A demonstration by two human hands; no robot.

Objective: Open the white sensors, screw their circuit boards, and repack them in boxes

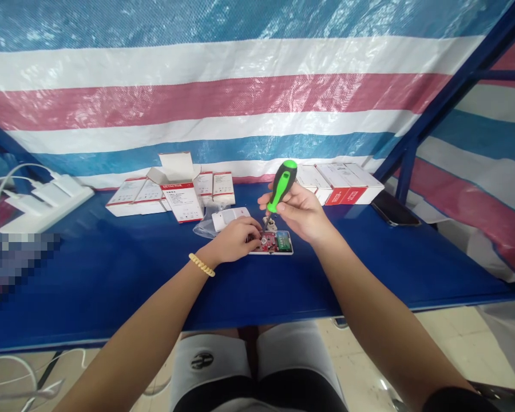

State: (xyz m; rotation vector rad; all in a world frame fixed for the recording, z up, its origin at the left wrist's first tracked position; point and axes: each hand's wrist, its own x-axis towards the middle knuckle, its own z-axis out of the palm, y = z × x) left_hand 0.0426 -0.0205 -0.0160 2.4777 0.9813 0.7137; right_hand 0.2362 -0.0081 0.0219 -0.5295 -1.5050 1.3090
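My right hand [305, 213] grips a green and black screwdriver [282, 186] by its handle. The shaft slants down and left, its tip at or just above an opened detector [271, 243] with a red circuit board and a green battery in a white shell. Curled over the left end of the shell is my left hand [236, 239], closed with its fingertips at the board; whether it pinches some small part is hidden. A small metallic-looking piece [269, 223] lies just behind the detector. Behind my left hand, a white cover [230, 217] rests on a clear plastic bag [205, 226].
An open detector box [181, 200] stands among several closed white and red boxes [133, 196]. More boxes [347, 182] sit at the back right, beside a dark phone [395, 209]. A white power strip [47, 200] with plugged-in chargers occupies the left. The blue table [124, 274] ends before my lap.
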